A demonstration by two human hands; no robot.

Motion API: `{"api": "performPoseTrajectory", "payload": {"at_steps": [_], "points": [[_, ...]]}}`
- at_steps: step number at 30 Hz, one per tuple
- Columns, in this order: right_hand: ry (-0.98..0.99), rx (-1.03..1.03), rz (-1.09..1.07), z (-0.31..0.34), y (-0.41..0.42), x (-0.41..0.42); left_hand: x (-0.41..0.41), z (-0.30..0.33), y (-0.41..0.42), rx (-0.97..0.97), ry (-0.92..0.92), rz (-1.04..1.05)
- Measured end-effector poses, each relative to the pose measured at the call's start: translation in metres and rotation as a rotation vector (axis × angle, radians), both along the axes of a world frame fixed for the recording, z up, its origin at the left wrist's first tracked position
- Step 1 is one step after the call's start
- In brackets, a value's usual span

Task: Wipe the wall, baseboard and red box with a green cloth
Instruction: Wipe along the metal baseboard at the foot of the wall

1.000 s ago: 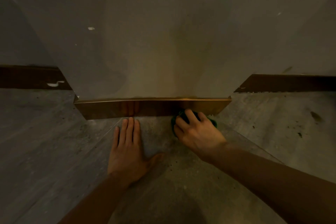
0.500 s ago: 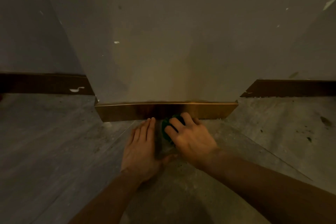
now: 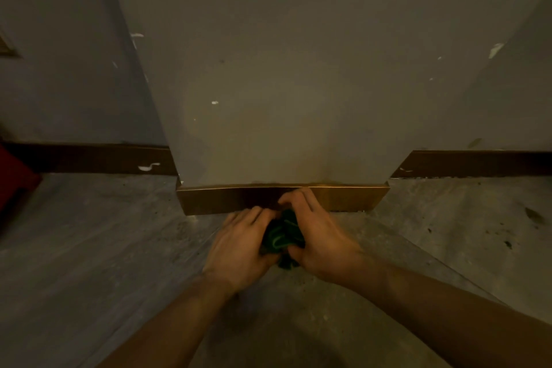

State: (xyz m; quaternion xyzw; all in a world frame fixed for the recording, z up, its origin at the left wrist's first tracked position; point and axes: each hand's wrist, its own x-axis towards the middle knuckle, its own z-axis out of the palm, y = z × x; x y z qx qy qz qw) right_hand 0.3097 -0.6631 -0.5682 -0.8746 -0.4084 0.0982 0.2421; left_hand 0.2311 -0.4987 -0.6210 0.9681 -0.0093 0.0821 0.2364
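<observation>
Both forearms reach forward, left hand (image 3: 239, 245) and right hand (image 3: 322, 236) close together, fingers (image 3: 301, 199) curled.

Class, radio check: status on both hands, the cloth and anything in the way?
Left hand and right hand both grip the green cloth, bunched. Cloth off the baseboard, just before it. Red box far left. Nothing in the way.
</observation>
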Motion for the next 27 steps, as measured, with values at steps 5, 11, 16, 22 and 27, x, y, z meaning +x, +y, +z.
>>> {"api": "performPoseTrajectory", "payload": {"at_steps": [5,11,16,22,27], "points": [[0.051,-0.05,-0.021,0.016,-0.007,0.006,0.004,0.026,0.001,0.166,-0.023,-0.032],[0.012,-0.109,0.005,0.03,-0.017,0.014,0.009,0.055,0.005,0.195,-0.08,-0.053],[-0.188,-0.159,0.032,0.048,-0.024,0.021,0.017,0.08,0.005,0.287,-0.118,-0.131],[-0.382,-0.201,0.023,0.077,-0.037,0.025,0.037,0.114,0.0,0.381,-0.178,-0.203],[-0.425,-0.241,-0.055,0.117,-0.055,0.029,0.058,0.143,-0.017,0.349,-0.227,-0.266]]}}
